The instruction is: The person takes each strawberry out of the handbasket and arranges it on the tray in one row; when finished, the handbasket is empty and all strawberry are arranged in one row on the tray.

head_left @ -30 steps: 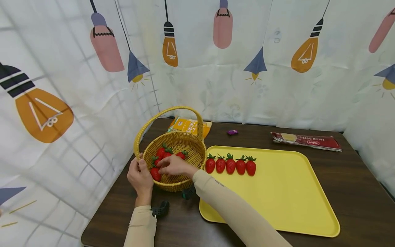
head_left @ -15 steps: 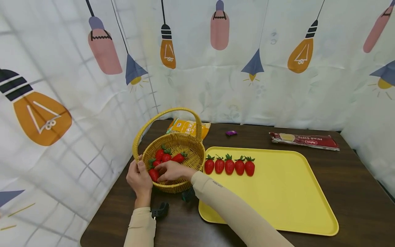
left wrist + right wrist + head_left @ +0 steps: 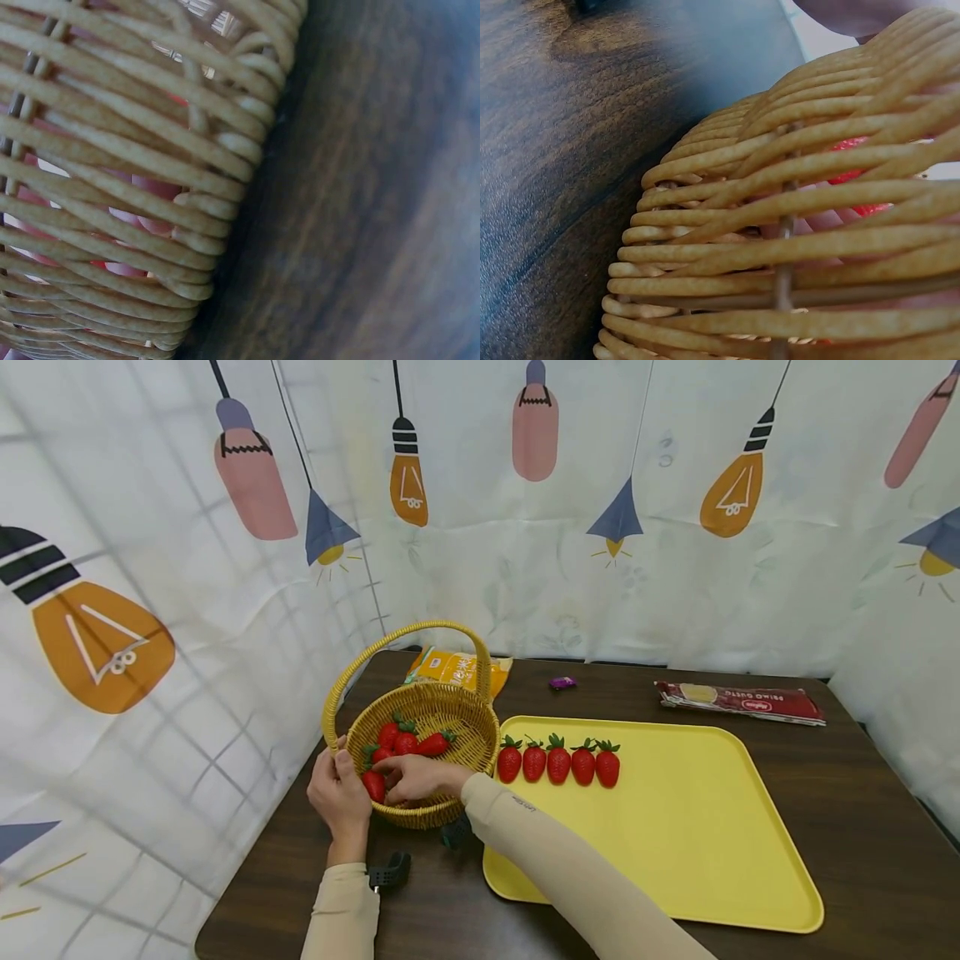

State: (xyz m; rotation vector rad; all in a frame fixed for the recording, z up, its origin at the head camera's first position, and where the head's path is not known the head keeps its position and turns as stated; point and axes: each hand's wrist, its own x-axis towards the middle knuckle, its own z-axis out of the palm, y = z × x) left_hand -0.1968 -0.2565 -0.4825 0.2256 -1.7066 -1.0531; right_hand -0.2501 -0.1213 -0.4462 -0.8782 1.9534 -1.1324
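Observation:
In the head view, a yellow wicker basket with a tall arched handle stands at the left of the table, holding several red strawberries with green leaves. My left hand grips the basket's left rim at the foot of the handle. Inside the basket, at the front left, my right hand pinches a strawberry, its fingers partly covering the fruit. Both wrist views are mostly filled by the basket's woven wall; fingers and red patches show through the gaps.
Right of the basket lies a yellow tray with a row of several strawberries along its upper left. Behind are an orange packet, a small purple wrapped piece and a long red packet. A patterned curtain borders the table.
The right hand has shifted slightly down and left inside the basket, its fingers closing in around the front-left strawberry. More of the strawberry behind it shows. The left hand keeps its grip.

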